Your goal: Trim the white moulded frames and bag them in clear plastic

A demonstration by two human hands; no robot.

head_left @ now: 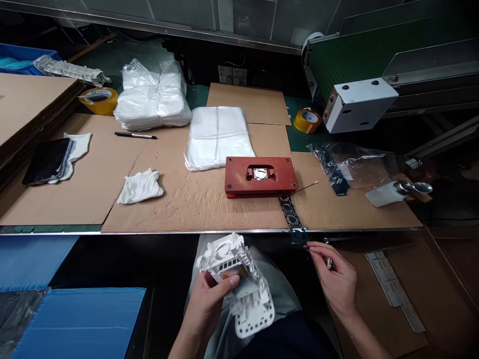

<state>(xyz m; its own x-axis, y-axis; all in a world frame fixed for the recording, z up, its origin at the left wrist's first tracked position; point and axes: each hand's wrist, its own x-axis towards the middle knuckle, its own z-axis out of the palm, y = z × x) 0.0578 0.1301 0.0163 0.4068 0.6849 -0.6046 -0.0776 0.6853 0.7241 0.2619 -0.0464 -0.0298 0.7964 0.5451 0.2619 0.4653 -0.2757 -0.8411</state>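
Observation:
My left hand (209, 299) grips a white molded plastic part (254, 314) above my lap, the thumb pressed on its face. The part has a ring at one end, slots along its middle and a perforated rounded plate at the other. My right hand (337, 276) is closed in a pinch around a slim pen-like tool (329, 263), mostly hidden by the fingers. Its fingertips are beside the lower end of a dark strip with ring-shaped cutouts (291, 217), which hangs over the table edge. Behind the strip sits a red block fixture (239, 182) with a metal insert (260, 173).
White bag stacks (220, 134), a crumpled white cloth (141, 187), a pen (134, 135) and a phone (47, 159) lie on the cardboard-covered table. Rightward are a tape roll (307, 120), a clear bag (366, 164), a white bottle (383, 193) and a green conveyor (359, 50).

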